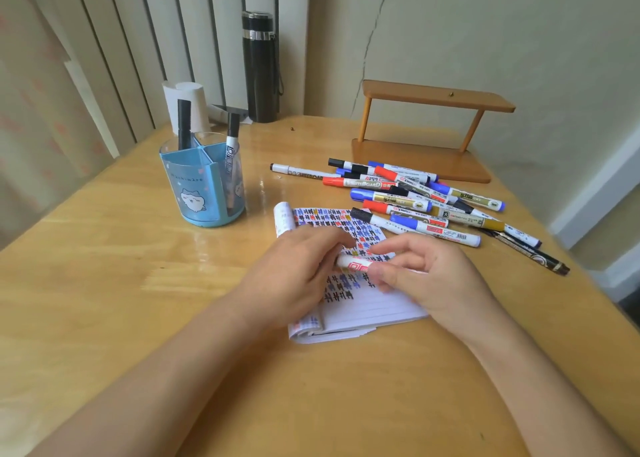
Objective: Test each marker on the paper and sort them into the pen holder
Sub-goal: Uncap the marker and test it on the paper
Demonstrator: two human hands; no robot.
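Marker (353, 264) gripped by L hand (298, 273) & R hand (426, 276), fingers (391, 247) curled, over notepad (381, 307)

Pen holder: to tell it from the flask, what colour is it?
The pen holder is light blue with a white cartoon animal; the head view shows it.

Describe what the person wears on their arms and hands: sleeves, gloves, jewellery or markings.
Nothing is worn. The left hand and right hand are bare, with no gloves, rings, watch or bracelets; both forearms are uncovered to the frame edge, no sleeve showing.
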